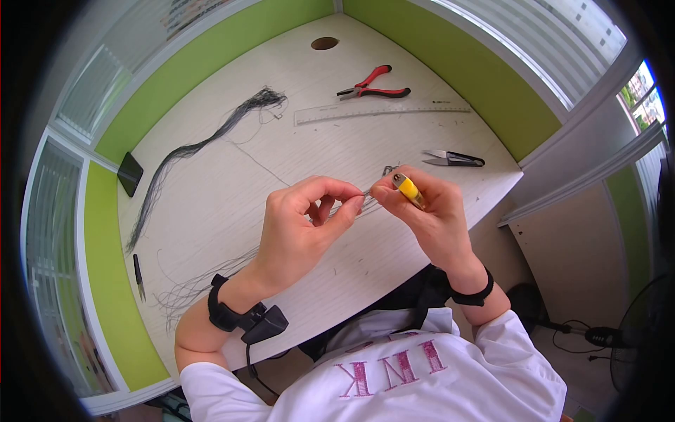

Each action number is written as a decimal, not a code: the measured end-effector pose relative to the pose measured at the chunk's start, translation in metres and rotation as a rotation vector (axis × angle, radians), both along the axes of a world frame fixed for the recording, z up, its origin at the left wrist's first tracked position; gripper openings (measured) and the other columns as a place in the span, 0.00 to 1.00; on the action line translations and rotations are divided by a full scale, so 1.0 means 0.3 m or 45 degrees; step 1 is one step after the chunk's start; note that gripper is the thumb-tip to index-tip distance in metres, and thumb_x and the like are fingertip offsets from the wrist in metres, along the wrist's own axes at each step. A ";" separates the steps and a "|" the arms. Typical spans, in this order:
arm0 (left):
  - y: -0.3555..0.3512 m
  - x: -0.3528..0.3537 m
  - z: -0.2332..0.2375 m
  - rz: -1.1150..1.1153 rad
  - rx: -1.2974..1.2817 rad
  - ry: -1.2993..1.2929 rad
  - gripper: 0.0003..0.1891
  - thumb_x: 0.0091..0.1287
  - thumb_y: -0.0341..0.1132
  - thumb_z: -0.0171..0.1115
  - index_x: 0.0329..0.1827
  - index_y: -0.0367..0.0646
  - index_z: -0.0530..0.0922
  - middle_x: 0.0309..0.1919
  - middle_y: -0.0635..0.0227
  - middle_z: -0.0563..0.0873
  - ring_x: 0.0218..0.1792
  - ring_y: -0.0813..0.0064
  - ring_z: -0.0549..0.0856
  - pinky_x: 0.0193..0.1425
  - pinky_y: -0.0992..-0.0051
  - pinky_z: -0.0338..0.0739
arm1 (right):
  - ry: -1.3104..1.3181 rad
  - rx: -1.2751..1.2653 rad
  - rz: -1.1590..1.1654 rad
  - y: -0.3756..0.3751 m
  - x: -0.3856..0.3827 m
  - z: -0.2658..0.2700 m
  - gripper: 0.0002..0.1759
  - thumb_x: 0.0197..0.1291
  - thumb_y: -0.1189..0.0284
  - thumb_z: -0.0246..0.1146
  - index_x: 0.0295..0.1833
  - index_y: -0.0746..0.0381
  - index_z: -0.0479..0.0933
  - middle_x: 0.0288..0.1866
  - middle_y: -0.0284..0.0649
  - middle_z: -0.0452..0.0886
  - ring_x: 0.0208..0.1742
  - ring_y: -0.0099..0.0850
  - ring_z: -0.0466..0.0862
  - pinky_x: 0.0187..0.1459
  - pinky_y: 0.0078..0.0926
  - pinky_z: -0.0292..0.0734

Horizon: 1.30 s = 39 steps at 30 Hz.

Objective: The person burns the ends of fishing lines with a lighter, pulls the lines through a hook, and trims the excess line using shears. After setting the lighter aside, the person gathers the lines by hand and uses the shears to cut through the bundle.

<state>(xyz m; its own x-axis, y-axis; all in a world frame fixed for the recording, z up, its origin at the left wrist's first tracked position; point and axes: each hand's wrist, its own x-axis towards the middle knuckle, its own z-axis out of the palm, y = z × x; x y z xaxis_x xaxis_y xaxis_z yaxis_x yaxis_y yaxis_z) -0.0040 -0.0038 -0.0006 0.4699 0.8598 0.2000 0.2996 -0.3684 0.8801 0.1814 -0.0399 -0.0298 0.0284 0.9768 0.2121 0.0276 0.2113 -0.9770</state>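
Observation:
Near the middle of the desk my left hand (302,225) pinches thin dark threads (211,271) between thumb and forefinger; their loose ends trail to the lower left. Close beside it, on the right, my right hand (429,211) is closed round a yellow lighter (409,190) with a metal top. Its thumb and forefinger meet at the threads, almost touching my left fingertips. No flame shows at the lighter. A small dark looped bunch (390,169) sticks out just above my right fingers.
A long dark thread bundle (184,151) lies at the left. Red-handled pliers (373,86) and a clear ruler (380,111) lie at the back, thread snips (453,158) at the right. Tweezers (138,276) and a black device (130,174) are at the left edge.

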 end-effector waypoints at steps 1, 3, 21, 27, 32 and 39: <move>0.000 0.000 -0.001 0.015 0.023 0.002 0.04 0.64 0.27 0.65 0.40 0.37 0.83 0.29 0.72 0.87 0.24 0.90 0.75 0.28 0.88 0.69 | -0.001 0.000 0.003 -0.001 -0.001 0.008 0.07 0.63 0.75 0.65 0.37 0.69 0.79 0.27 0.30 0.75 0.30 0.15 0.70 0.32 0.15 0.66; 0.000 -0.001 -0.004 0.018 0.103 0.020 0.04 0.64 0.27 0.65 0.39 0.37 0.83 0.28 0.73 0.87 0.23 0.90 0.74 0.28 0.88 0.68 | -0.006 0.057 0.011 -0.003 -0.003 0.023 0.07 0.63 0.75 0.65 0.38 0.70 0.78 0.32 0.33 0.78 0.34 0.17 0.74 0.35 0.16 0.69; -0.031 -0.448 0.187 0.115 -0.318 0.695 0.06 0.65 0.28 0.64 0.34 0.33 0.84 0.24 0.70 0.84 0.24 0.84 0.79 0.27 0.85 0.72 | -0.465 -0.213 -0.117 0.084 0.192 -0.030 0.15 0.59 0.66 0.66 0.34 0.71 0.78 0.19 0.34 0.66 0.23 0.22 0.64 0.26 0.24 0.59; -0.095 -0.599 0.054 0.389 -0.313 0.554 0.06 0.64 0.30 0.64 0.36 0.36 0.85 0.26 0.70 0.85 0.27 0.84 0.81 0.30 0.84 0.71 | -0.628 -0.162 0.007 0.085 0.091 -0.034 0.15 0.58 0.68 0.65 0.35 0.73 0.78 0.18 0.41 0.68 0.22 0.26 0.66 0.26 0.29 0.62; -0.014 -0.582 0.015 0.290 -0.237 0.397 0.05 0.67 0.27 0.61 0.39 0.33 0.83 0.31 0.67 0.85 0.33 0.82 0.81 0.39 0.81 0.75 | -0.730 -0.110 -0.025 0.081 0.070 -0.048 0.15 0.58 0.69 0.65 0.34 0.73 0.78 0.18 0.41 0.67 0.21 0.25 0.64 0.24 0.29 0.61; 0.068 -0.602 0.006 0.279 -0.162 0.275 0.06 0.67 0.28 0.63 0.41 0.33 0.83 0.31 0.69 0.85 0.31 0.82 0.80 0.39 0.81 0.74 | -0.663 -0.166 -0.028 0.075 0.084 -0.025 0.14 0.59 0.69 0.65 0.33 0.73 0.77 0.18 0.33 0.64 0.22 0.20 0.61 0.23 0.25 0.56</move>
<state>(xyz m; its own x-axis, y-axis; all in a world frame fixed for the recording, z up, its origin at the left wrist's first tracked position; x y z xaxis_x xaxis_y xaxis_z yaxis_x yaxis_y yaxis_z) -0.1848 0.0166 0.0013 0.2908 0.9568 0.0008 0.5441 -0.1661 0.8224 0.2065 -0.0175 -0.0372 -0.0272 0.9964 0.0804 0.5184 0.0828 -0.8511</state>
